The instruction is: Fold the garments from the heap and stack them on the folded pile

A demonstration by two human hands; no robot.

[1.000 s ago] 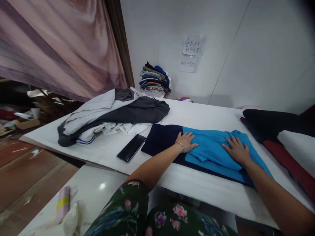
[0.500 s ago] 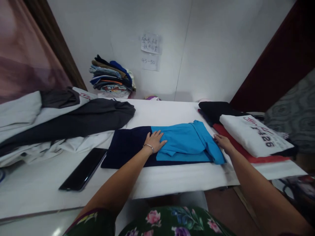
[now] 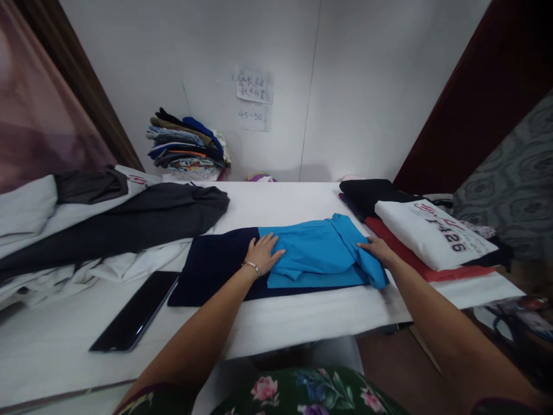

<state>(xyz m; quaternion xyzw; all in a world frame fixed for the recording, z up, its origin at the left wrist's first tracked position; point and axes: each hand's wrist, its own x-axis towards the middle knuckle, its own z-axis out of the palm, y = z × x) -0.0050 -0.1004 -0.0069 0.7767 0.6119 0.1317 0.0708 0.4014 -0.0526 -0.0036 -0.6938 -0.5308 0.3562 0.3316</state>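
A blue and navy garment (image 3: pixel 313 248) lies folded lengthwise on the white table, its dark part to the left and its bright blue part to the right. My left hand (image 3: pixel 262 253), with a bracelet at the wrist, rests flat with fingers spread where the two colours meet. At the garment's right end, my right hand (image 3: pixel 375 249) has its fingers closed on the rumpled blue edge. The underside of that grip is hidden.
Left of the garment lies a black phone (image 3: pixel 136 311), with loose grey and white clothes (image 3: pixel 173 210) behind it. Folded clothes topped by a white printed one (image 3: pixel 432 233) sit at the right. Another clothes stack (image 3: pixel 188 147) stands by the wall under paper signs (image 3: pixel 254 98).
The whole view has shifted slightly. My right hand has come a little further left over the garment's blue edge. My left hand stays flat on the same spot.
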